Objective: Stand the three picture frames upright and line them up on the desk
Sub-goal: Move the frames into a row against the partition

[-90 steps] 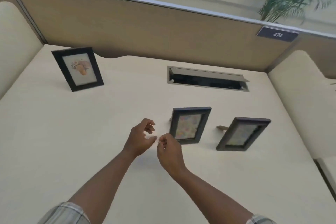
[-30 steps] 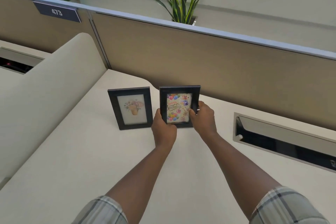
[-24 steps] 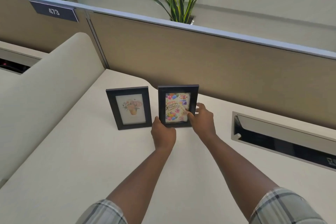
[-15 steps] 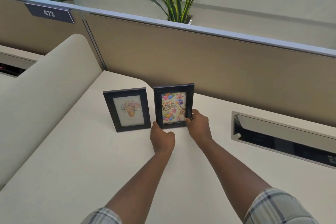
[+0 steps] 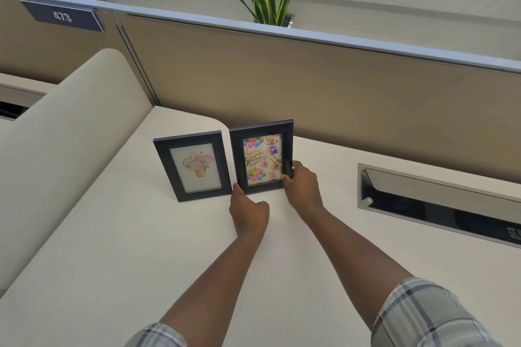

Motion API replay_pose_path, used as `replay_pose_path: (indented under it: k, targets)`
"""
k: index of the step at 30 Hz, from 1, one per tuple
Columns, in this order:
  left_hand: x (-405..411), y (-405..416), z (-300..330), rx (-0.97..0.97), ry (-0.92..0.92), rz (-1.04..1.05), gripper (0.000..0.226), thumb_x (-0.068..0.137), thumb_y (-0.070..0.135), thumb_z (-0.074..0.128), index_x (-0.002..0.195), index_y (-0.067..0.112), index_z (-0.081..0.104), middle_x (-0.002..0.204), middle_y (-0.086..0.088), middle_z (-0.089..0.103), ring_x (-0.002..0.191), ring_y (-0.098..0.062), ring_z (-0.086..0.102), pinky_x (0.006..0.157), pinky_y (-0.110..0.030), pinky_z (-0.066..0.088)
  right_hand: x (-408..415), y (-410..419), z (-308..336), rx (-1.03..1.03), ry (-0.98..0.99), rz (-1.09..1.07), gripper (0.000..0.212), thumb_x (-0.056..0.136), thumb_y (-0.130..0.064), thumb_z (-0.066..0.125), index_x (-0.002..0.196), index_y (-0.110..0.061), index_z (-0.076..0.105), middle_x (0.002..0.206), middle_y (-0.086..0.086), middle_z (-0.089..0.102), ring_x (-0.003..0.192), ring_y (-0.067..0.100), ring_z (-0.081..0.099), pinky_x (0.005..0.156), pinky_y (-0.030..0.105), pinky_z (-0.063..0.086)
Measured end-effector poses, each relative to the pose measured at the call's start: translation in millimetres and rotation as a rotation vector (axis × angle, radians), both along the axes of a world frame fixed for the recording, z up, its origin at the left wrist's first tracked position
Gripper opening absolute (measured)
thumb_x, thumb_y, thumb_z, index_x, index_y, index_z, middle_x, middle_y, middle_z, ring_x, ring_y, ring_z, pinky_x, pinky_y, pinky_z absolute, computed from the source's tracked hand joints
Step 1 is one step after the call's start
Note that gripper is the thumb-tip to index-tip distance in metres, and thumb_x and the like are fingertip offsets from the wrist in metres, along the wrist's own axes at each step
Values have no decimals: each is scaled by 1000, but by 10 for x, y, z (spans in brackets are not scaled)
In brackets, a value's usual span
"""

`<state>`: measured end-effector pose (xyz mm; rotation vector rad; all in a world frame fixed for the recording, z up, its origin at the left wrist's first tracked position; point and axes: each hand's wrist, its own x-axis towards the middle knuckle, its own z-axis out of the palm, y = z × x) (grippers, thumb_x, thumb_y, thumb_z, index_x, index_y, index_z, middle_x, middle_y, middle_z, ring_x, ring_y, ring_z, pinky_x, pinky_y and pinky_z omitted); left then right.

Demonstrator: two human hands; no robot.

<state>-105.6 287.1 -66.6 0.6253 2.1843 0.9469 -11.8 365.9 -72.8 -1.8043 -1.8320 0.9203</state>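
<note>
Since half a second ago, your left hand point(image 5: 248, 213) has slipped down off the birthday-card frame point(image 5: 261, 157) and now sits low at its bottom left corner, fingers curled into a loose fist, thumb tip just touching the frame's lower edge. Your right hand point(image 5: 303, 186) has stayed on the frame's right side, thumb in front and fingers behind, clamped on the lower right edge.

That frame stands upright on the cream desk point(image 5: 118, 234), long axis vertical, face toward you, tipped slightly back. Just beside it on the left stands the flower-picture frame point(image 5: 194, 166), also upright, with a narrow gap between the two. Their bottom edges look close to level, though the birthday frame sits a touch farther back.

No third frame is in view. Judging by the free desk, it must lie off to your right, past the open cable tray point(image 5: 439, 200) set into the desk, so your right hand is the nearer one for fetching it. The empty spot in the row lies directly right of the birthday frame, under your right wrist.

A tan partition point(image 5: 310, 79) runs behind the frames, carrying a sign reading 473 point(image 5: 62, 16).
</note>
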Motion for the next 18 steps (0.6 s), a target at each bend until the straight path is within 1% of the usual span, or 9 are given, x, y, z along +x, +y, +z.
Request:
replay_pose_path:
  k: [13,14,17,18]
  targets:
    - [-23,-19,21,-7,-9,-66,89,82,-2,66,155,11,16,157,-10,34,143,-31,36,108,-37,42,3,26,-28,-15,-9,-1,34,95,-25,59,125,-12,51,127,10,63,113,28,63,92,38,54]
    - [-21,-27,26,-12,-9,-69,89,83,-2,66,155,11,15,158,-10,34,143,-31,36,108,-37,42,4,25,-23,-24,-4,-2,37,94,-25,60,127,-12,50,129,10,62,114,28,62,92,38,53]
    - [20,-57,48,-32,-12,-74,90,84,-2,64,155,9,11,160,-9,28,145,-30,33,109,-35,40,36,-24,31,-34,-20,-52,53,92,-26,64,138,-13,43,138,11,56,123,29,57,97,40,50]
    - [63,-93,77,-37,-14,-76,89,84,-1,64,155,8,11,161,-9,27,145,-30,32,110,-35,39,79,-76,68,-27,-23,-74,54,91,-27,65,139,-13,43,138,10,55,124,29,56,98,39,49]
